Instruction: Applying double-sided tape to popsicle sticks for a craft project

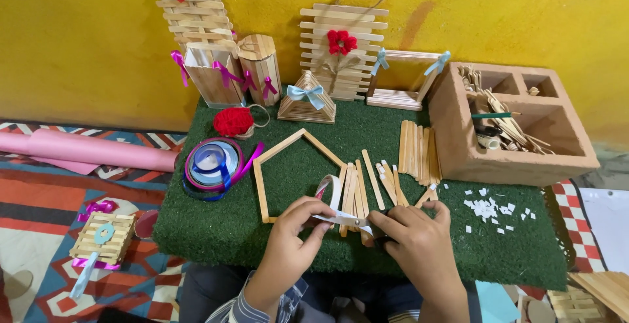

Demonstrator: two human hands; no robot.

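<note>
White tape strip point(341, 218) is stretched between both hands, low over the front of the green grass mat point(216, 231). One end curls up into a loop near the left hand. The left hand point(295, 228) has its fingers closed, pinching the strip. The right hand point(413, 234) is closed too, pinching the other end of the strip, with something small and dark under its fingers that is too hidden to tell.

Just behind the hands lies a bunch of flat wooden sticks point(357, 189). Beside them is a house-shaped stick frame point(288, 166) lying flat on the mat. Little white paper bits point(488, 208) are scattered to the right. A brown box with compartments point(485, 159) holds more sticks. Ribbon rolls point(213, 162) and a red yarn ball point(233, 121) sit on the left side of the mat. Small stick crafts with bows stand along the yellow wall point(85, 41). A pink paper roll point(85, 149) lies on the floor.
</note>
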